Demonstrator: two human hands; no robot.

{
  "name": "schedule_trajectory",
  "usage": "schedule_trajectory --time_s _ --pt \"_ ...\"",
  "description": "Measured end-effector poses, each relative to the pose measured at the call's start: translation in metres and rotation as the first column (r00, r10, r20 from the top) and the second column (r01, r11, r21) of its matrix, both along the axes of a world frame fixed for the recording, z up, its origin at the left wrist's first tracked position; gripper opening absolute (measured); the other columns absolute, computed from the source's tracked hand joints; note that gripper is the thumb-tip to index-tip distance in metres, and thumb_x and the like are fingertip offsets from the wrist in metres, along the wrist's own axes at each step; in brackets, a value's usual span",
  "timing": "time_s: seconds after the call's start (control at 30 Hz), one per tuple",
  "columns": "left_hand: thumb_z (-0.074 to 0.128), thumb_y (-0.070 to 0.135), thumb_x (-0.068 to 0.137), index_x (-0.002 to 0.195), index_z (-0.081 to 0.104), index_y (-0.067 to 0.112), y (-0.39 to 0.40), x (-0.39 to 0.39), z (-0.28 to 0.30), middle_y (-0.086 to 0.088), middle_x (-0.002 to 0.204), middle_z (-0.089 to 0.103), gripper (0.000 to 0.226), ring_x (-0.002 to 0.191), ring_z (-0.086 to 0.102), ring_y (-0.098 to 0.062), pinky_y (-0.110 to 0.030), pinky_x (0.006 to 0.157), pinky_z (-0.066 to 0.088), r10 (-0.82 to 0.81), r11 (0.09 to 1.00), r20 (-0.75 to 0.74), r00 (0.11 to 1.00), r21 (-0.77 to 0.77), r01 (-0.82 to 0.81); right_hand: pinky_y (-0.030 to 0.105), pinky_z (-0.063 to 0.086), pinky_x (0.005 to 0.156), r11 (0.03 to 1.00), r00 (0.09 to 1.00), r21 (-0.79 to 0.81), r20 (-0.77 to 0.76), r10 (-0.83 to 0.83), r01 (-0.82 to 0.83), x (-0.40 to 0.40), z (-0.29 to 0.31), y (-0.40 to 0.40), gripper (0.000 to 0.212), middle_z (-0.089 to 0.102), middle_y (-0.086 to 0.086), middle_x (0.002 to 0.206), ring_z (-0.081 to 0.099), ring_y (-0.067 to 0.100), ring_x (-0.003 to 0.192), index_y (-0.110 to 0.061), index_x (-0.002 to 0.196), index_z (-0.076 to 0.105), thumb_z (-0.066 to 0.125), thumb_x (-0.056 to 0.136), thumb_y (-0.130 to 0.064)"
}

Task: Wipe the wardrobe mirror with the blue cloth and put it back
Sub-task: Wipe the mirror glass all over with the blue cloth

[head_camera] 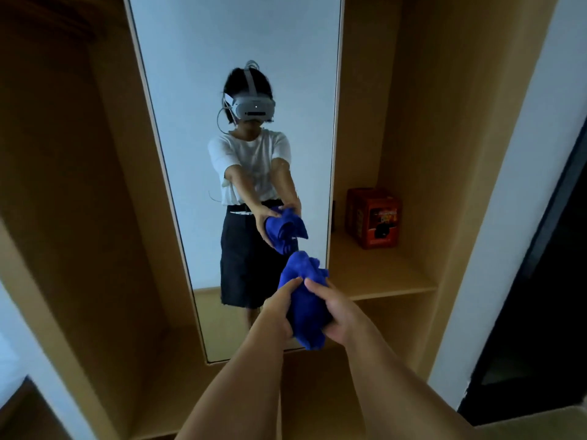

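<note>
The blue cloth (305,293) is bunched up and held in front of the lower right part of the tall wardrobe mirror (197,90). My left hand (279,308) grips its left side and my right hand (338,312) grips its right side, fingers curled round the fabric. The cloth's top end is close to the glass near the mirror's right edge; whether it touches I cannot tell. The mirror shows a person's reflection holding the same cloth with both arms stretched out.
The mirror stands between wooden wardrobe panels. To the right is an open shelf (381,274) with a red box (373,217) at its back. A white wall edge (508,217) and a dark doorway (546,296) lie at far right.
</note>
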State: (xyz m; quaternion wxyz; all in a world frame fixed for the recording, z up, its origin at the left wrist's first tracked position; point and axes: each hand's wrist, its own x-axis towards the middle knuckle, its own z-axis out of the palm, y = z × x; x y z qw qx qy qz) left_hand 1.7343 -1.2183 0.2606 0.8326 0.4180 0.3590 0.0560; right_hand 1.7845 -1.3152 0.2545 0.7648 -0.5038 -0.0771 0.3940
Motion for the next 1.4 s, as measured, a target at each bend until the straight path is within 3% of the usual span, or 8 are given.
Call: schedule_trajectory --time_s 0.1,0.2,0.47,0.6,0.77,0.97,1.17,1.4 --pt "0.076 0.023 0.071 0.118 0.054 0.009 0.001 -0.006 -0.001 -0.018 0.109 0.064 0.053 0.094 0.062 -0.04 -0.056 0.084 0.051 0.158 0.984 0.011 0.987 0.079 -0.158 0.05 0.041 0.103 0.929 0.981 -0.365 0.194 0.012 0.061 0.002 0.017 0.014 0.066 0.052 0.012 0.135 0.052 0.033 0.12 -0.02 0.135 0.047 0.064 0.082 -0.055" --pt "0.074 0.017 0.072 0.118 0.045 0.015 0.007 -0.01 -0.001 -0.015 0.113 0.056 0.054 0.098 0.057 -0.038 -0.057 0.084 0.05 0.279 0.937 0.064 0.958 0.2 -0.286 0.044 0.044 0.1 0.825 0.915 -0.529 0.401 0.038 0.198 0.007 0.013 0.018 0.065 0.052 0.01 0.132 0.053 0.031 0.117 -0.015 0.133 0.048 0.064 0.082 -0.052" --pt "0.069 0.025 0.067 0.109 0.063 0.011 0.002 -0.029 0.018 -0.018 0.107 0.066 0.045 0.098 0.06 -0.041 -0.051 0.086 0.049 -0.009 0.99 0.102 0.995 0.141 -0.005 0.053 0.044 0.1 0.935 0.98 -0.308 0.037 0.195 -0.175 0.009 0.024 0.001 0.069 0.059 0.013 0.124 0.056 0.036 0.111 -0.021 0.123 0.055 0.08 0.065 -0.048" --pt "0.063 0.019 0.072 0.098 0.068 0.007 0.018 -0.034 0.031 -0.018 0.085 0.073 0.029 0.088 0.064 -0.038 -0.04 0.068 0.05 -0.057 0.988 0.122 0.991 0.149 0.038 0.051 0.039 0.105 0.927 0.96 -0.303 0.096 0.261 -0.222 0.008 0.035 0.008 0.082 0.058 0.012 0.127 0.055 0.034 0.115 -0.018 0.129 0.052 0.083 0.06 -0.049" --pt "0.063 0.02 0.079 0.113 0.061 0.013 0.037 -0.028 0.053 -0.017 0.107 0.067 0.034 0.098 0.062 -0.038 -0.05 0.086 0.05 0.018 0.955 0.183 0.983 0.29 -0.071 0.048 0.044 0.099 0.944 0.958 -0.328 0.259 0.123 -0.033 -0.001 0.063 0.039 0.066 0.059 0.009 0.123 0.056 0.031 0.108 -0.02 0.13 0.052 0.075 0.074 -0.047" --pt "0.061 0.018 0.083 0.101 0.058 0.026 0.064 -0.029 0.096 -0.007 0.101 0.066 0.02 0.088 0.064 -0.025 -0.034 0.062 0.053 0.069 0.836 0.389 0.919 0.48 -0.266 0.04 0.054 0.081 0.981 0.912 -0.196 0.404 0.071 0.01 -0.012 0.113 0.071 0.046 0.068 0.006 0.106 0.064 0.025 0.094 -0.02 0.117 0.06 0.076 0.077 -0.036" --pt "0.055 0.035 0.087 0.104 0.053 0.027 0.092 -0.026 0.141 0.0 0.104 0.062 0.018 0.095 0.059 -0.021 -0.045 0.089 0.05 0.061 0.663 0.462 0.885 0.644 -0.382 0.042 0.051 0.086 0.925 0.65 -0.012 0.715 -0.257 0.379 -0.02 0.156 0.112 0.021 0.064 0.0 0.103 0.061 0.022 0.095 -0.025 0.103 0.056 0.066 0.085 -0.029" --pt "0.045 0.044 0.091 0.099 0.049 0.029 0.158 -0.045 0.2 0.003 0.103 0.058 0.017 0.09 0.056 -0.013 -0.029 0.074 0.044 0.235 0.374 0.624 0.745 0.65 -0.662 0.034 0.043 0.079 0.741 0.176 0.155 0.921 -0.349 0.654 -0.018 0.233 0.146 0.048 0.062 0.005 0.118 0.06 0.03 0.105 -0.018 0.129 0.044 0.059 0.089 -0.04"
